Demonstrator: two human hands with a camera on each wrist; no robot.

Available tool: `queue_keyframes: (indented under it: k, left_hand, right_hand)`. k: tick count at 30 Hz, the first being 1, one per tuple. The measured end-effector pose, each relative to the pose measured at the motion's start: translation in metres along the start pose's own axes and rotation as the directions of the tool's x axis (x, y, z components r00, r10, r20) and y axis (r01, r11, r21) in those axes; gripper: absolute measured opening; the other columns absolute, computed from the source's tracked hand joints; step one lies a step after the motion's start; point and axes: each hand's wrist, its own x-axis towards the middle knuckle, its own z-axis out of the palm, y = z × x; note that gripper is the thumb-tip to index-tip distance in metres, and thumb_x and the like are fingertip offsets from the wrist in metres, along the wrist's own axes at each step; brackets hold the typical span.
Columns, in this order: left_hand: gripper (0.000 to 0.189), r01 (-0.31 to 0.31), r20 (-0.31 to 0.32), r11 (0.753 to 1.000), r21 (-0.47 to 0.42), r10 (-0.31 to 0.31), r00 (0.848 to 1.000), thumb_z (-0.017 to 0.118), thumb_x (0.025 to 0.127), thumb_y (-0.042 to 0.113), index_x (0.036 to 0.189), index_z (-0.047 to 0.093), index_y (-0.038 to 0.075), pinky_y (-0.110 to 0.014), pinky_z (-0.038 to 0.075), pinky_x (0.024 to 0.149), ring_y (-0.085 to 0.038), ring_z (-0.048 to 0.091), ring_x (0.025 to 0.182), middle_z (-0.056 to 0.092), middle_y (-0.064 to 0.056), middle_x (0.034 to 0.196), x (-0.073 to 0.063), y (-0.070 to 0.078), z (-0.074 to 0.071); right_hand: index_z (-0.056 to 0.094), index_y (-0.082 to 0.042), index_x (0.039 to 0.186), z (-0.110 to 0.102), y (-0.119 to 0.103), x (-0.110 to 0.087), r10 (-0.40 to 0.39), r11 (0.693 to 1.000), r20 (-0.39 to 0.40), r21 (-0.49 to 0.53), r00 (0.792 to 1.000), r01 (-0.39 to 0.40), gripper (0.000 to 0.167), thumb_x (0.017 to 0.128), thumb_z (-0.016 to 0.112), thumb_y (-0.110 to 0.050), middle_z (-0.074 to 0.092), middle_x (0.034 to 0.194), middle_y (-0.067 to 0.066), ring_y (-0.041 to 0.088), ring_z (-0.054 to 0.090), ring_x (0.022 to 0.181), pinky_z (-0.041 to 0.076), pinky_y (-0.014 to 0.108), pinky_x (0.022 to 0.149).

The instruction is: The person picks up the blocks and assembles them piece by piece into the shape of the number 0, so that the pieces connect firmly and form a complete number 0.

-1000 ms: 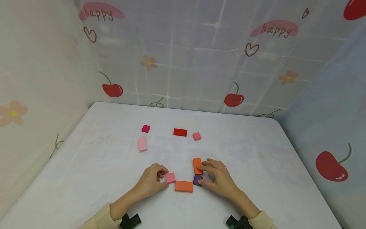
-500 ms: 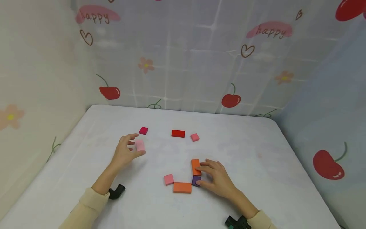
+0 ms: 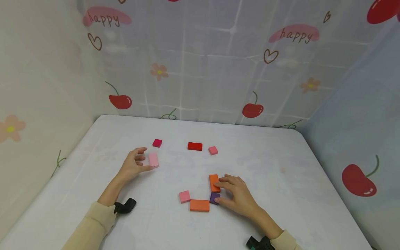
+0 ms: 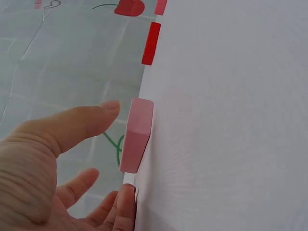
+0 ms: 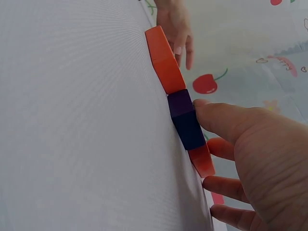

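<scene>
My left hand (image 3: 132,165) is spread beside a light pink rectangular block (image 3: 153,160), its thumb tip right at the block's near corner. In the left wrist view, the light pink block (image 4: 138,135) stands between thumb and fingers with gaps showing. My right hand (image 3: 235,194) rests with its thumb on a purple block (image 3: 214,198) and its index finger on an upright-lying orange block (image 3: 214,182). Those two touch end to end. A second orange block (image 3: 199,205) lies crosswise left of the purple one, and a pink block (image 3: 184,197) meets its left corner.
Toward the back of the white table (image 3: 265,156) lie a magenta block (image 3: 157,143), a red block (image 3: 195,146) and a small pink block (image 3: 213,150). Patterned curtains (image 3: 206,62) enclose the table's back and sides.
My left hand has let go of the pink block by the orange one, moved forward and left to the light pink block, then drawn back slightly. The right hand has stayed in place.
</scene>
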Motion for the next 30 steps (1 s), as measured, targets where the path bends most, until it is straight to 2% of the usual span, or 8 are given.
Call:
queue_keyframes:
  k: [4, 8, 18, 30]
  left_hand:
    - [0.081, -0.014, 0.027, 1.000, 0.017, 0.013, 1.000, 0.080, 0.079, 0.014, 0.147, 0.037, 0.004, -0.043, 0.041, 0.098, -0.035, 0.045, 0.117, 0.039, -0.023, 0.140, 0.0045, -0.0017, 0.0025]
    - [0.080, 0.003, 0.035, 0.999, 0.051, -0.004, 0.999, 0.081, 0.079, 0.014, 0.146, 0.038, 0.004, -0.045, 0.040, 0.099, -0.035, 0.044, 0.116, 0.040, -0.022, 0.139, 0.0065, -0.0020, 0.0049]
    - [0.074, 0.031, 0.008, 0.995, 0.095, -0.032, 0.999, 0.079, 0.080, 0.012, 0.143, 0.042, 0.002, -0.043, 0.041, 0.096, -0.034, 0.045, 0.113, 0.041, -0.019, 0.138, 0.0065, -0.0022, 0.0060]
    - [0.064, 0.004, -0.015, 0.991, 0.137, -0.002, 1.000, 0.079, 0.080, 0.014, 0.136, 0.050, 0.001, -0.037, 0.043, 0.090, -0.030, 0.048, 0.107, 0.045, -0.018, 0.134, 0.0067, -0.0045, 0.0052]
  right_hand:
    - [0.072, -0.021, 0.116, -0.0001, 0.0002, -0.0005, -0.003, 1.000, -0.005, 0.000, 1.000, 0.003, 0.043, 0.077, 0.081, -0.036, 0.065, 0.124, 0.006, 0.034, 0.050, 0.130, 0.029, 0.069, 0.105]
    - [0.072, -0.021, 0.116, 0.0002, 0.0004, -0.0003, -0.005, 1.000, -0.003, 0.000, 1.000, 0.005, 0.043, 0.077, 0.081, -0.037, 0.065, 0.125, 0.006, 0.034, 0.050, 0.130, 0.029, 0.069, 0.105]
    - [0.072, -0.021, 0.116, -0.0005, -0.0002, 0.0006, -0.007, 1.000, -0.005, 0.007, 1.000, 0.007, 0.043, 0.076, 0.081, -0.036, 0.065, 0.124, 0.006, 0.034, 0.050, 0.130, 0.029, 0.069, 0.106]
    - [0.072, -0.021, 0.116, -0.0016, -0.0011, 0.0020, -0.008, 1.000, -0.001, -0.006, 1.000, 0.008, 0.044, 0.077, 0.081, -0.038, 0.065, 0.124, 0.006, 0.035, 0.050, 0.130, 0.030, 0.069, 0.106]
